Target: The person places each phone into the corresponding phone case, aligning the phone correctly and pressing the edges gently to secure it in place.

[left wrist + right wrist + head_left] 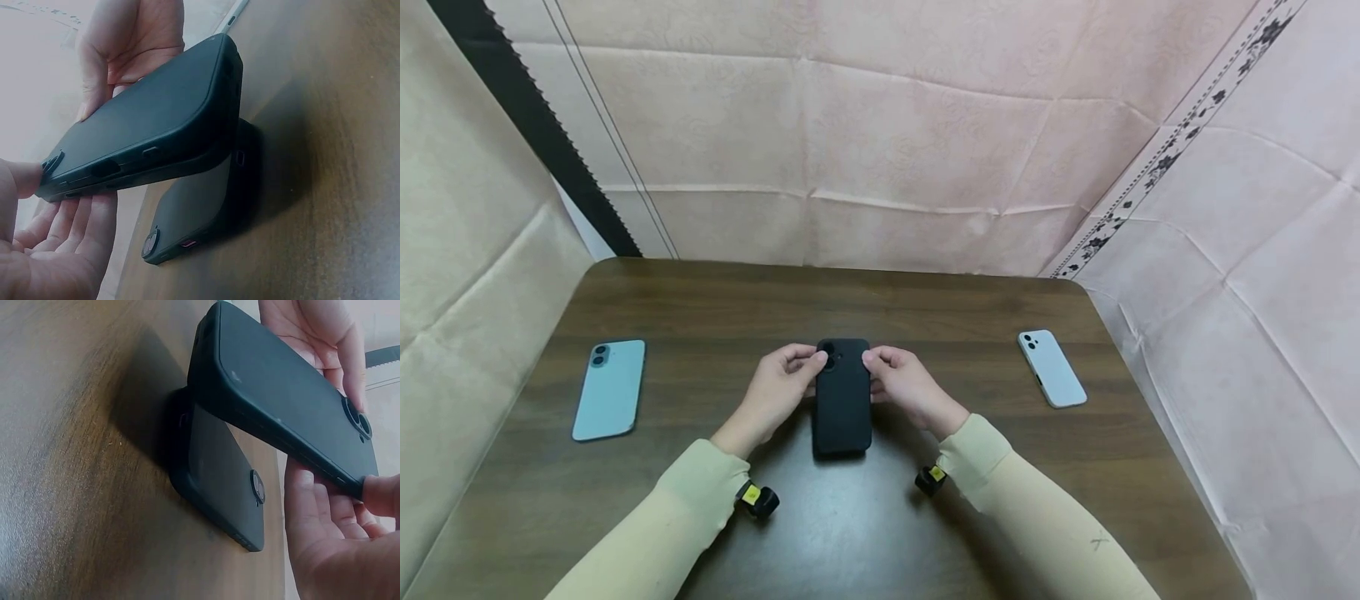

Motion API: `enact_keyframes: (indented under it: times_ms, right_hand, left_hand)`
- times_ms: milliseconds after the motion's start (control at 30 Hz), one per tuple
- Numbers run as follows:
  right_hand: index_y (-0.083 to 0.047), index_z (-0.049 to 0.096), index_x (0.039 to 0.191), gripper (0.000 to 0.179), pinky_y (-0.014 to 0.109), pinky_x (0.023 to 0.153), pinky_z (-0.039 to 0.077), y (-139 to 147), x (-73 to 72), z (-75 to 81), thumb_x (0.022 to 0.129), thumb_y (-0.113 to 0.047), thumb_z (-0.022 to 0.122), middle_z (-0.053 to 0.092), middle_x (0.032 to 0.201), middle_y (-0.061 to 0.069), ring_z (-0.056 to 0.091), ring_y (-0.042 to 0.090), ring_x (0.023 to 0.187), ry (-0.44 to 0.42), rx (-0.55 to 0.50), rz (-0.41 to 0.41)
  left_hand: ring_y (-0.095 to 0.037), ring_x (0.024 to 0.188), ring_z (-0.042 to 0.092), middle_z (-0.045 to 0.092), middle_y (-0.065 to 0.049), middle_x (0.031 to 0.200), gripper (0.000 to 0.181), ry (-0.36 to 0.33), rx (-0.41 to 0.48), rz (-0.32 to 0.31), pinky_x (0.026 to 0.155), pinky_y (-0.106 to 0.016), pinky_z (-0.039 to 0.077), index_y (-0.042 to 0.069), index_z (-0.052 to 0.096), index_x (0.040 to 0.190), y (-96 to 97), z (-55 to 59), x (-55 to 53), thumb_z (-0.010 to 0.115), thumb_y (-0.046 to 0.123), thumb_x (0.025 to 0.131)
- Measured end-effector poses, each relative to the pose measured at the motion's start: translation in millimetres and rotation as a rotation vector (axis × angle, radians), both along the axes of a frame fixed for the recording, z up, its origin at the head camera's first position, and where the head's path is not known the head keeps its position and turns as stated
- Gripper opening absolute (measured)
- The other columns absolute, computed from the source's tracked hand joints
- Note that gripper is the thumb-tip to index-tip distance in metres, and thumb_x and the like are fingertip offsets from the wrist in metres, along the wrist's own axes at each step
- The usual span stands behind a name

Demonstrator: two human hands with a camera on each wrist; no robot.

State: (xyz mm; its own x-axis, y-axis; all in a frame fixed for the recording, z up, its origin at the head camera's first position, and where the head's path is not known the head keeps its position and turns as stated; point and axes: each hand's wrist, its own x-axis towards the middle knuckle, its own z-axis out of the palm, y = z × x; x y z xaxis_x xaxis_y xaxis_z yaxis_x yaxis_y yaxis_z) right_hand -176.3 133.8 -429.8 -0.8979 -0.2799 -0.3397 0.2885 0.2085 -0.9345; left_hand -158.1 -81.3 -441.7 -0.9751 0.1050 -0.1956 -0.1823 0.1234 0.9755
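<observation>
Both hands hold a black-cased phone [844, 408] near the middle of the table, its camera end away from the person. The left hand [778, 385] pinches its left edge by the camera rings, thumb on top and fingers beneath. On the opposite edge, the right hand [913, 390] grips the same way. The right wrist view shows the held phone [281, 381] tilted above a second black phone [215, 465], which lies camera side up on the table. That lower phone [194, 203] also shows under the held one in the left wrist view; from the head it is mostly hidden.
A light blue phone [610, 392] lies on the brown wooden table [730, 308] at the left. A smaller pale blue phone [1052, 371] lies slanted at the right. Pale cloth [910, 150] hangs behind the table's far edge and along both sides.
</observation>
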Motion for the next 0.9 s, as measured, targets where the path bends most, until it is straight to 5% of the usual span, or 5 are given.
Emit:
enact_keyframes:
  times_ms: [333, 900]
  right_hand:
    - [-0.006, 0.064, 0.109, 0.028, 0.043, 0.081, 0.055, -2.2, 2.3, 0.2, 0.101, -0.029, 0.052, 0.064, 0.099, 0.013, 0.065, 0.033, 0.088, 0.001, -0.008, 0.001]
    - [-0.007, 0.065, 0.107, 0.028, 0.042, 0.081, 0.055, -3.3, 2.7, -0.6, 0.101, -0.031, 0.052, 0.063, 0.098, 0.013, 0.065, 0.03, 0.085, 0.01, 0.001, -0.004]
  left_hand:
    - [-0.026, 0.089, 0.062, 0.068, -0.008, 0.109, 0.035, 0.025, -0.021, 0.033, 0.081, -0.043, 0.055, 0.01, 0.063, 0.116, 0.3, -0.6, 2.9, 0.063, 0.038, 0.094]
    - [-0.024, 0.091, 0.06, 0.066, -0.01, 0.108, 0.035, 0.014, 0.024, 0.011, 0.084, -0.043, 0.052, 0.007, 0.06, 0.121, 1.8, -1.3, 1.9, 0.059, 0.033, 0.098]
